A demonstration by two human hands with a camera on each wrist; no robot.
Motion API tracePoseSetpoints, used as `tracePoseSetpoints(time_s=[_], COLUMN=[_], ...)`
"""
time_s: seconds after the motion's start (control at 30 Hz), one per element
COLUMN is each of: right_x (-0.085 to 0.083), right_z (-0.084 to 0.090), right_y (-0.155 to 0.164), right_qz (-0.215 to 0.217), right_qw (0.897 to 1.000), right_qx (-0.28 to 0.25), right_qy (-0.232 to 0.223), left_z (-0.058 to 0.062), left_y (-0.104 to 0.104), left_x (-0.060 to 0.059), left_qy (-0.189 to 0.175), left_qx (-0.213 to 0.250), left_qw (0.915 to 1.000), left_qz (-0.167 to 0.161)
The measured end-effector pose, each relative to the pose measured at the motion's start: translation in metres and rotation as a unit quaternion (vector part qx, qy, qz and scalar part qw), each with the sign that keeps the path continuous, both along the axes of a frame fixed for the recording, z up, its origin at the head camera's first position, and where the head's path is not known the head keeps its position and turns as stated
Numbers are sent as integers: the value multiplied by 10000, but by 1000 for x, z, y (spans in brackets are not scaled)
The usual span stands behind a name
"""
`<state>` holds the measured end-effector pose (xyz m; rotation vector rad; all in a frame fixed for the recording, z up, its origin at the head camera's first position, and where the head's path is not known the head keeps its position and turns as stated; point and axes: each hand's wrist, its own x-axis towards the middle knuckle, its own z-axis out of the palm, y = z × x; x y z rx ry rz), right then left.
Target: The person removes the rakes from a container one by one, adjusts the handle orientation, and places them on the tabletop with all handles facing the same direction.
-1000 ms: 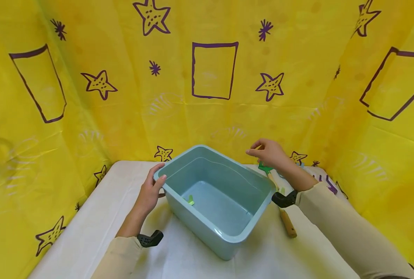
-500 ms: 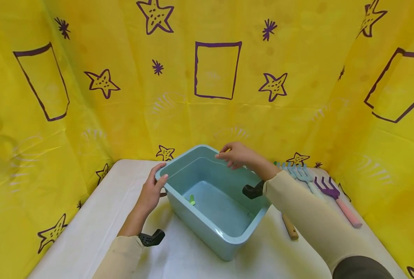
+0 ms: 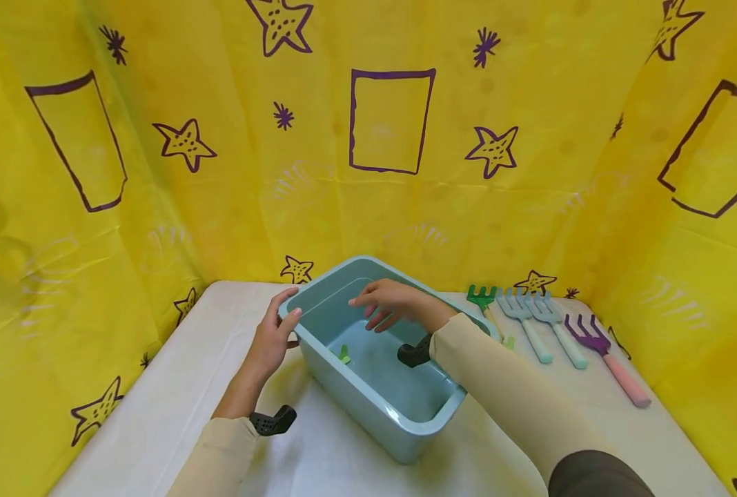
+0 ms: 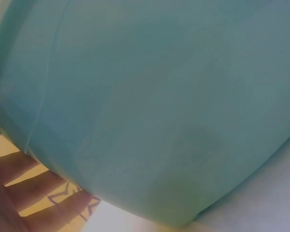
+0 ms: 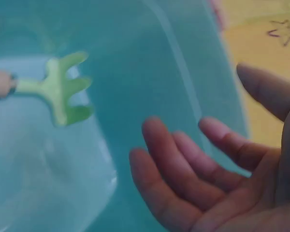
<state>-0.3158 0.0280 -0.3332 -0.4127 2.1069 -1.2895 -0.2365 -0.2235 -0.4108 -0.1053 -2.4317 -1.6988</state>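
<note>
A light blue plastic tub [image 3: 356,407] stands at an angle on the white-covered table. My left hand [image 3: 272,343] grips its left corner, thumb over the rim and fingers on the outer wall; the left wrist view shows those fingers along the tub [image 4: 135,111]. Inside lies a small hand rake with light green tines [image 3: 344,354], and the right wrist view shows its pale handle [image 5: 1,83] too. Over the tub's inside hangs my right hand [image 3: 390,302], fingers loosely bent and holding nothing, apart from the rake [image 5: 58,91].
Right of the tub lie more garden hand tools: a green rake [image 3: 482,297], two pale blue forks [image 3: 533,338] [image 3: 567,342] and a purple fork with a pink handle [image 3: 620,376]. Yellow cloth walls [image 3: 381,207] enclose the table [image 3: 176,386] at the back and sides.
My right hand has moved left and down from the tools beyond the tub's right side to above its inside. My left hand keeps its grip on the rim.
</note>
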Motion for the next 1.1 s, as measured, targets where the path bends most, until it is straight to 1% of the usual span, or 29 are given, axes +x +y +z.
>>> tracePoseSetpoints(time_s=[0.17, 0.23, 0.33, 0.43, 0.53, 0.67, 0.77, 0.9, 1.1], right_x=[1, 2, 4, 8, 12, 16, 19, 21, 21], right_z=[-13, -17, -24, -31, -37, -44, -47, -50, -50], right_y=[-2, -4, -8, -12, -16, -22, -23, -23, -24], right_qz=[76, 283, 773, 1231, 1585, 1887, 1990, 2095, 2286], right_qw=[9990, 9978, 9935, 9862, 9774, 9651, 9559, 9472, 9374], right_qx=[38, 115, 228, 291, 264, 229, 390, 821, 1447], right_qy=[-447, -583, -800, -1066, -1372, -1802, -2125, -2282, -2190], left_z=[2, 2, 2, 1, 0, -1, -2, -2, 1], left_y=[2, 2, 2, 1, 1, -1, -1, -1, 0], left_x=[-4, -4, -2, -1, 0, 0, 0, 1, 3], left_qy=[-95, -103, -85, -21, 57, 123, 105, 85, 110], left_qx=[63, 51, 19, -11, -3, 0, -2, 5, 10], left_qw=[9999, 9999, 10000, 10000, 10000, 9999, 9999, 10000, 9999], left_qz=[-44, -22, 24, 38, 32, 24, 7, -6, 26])
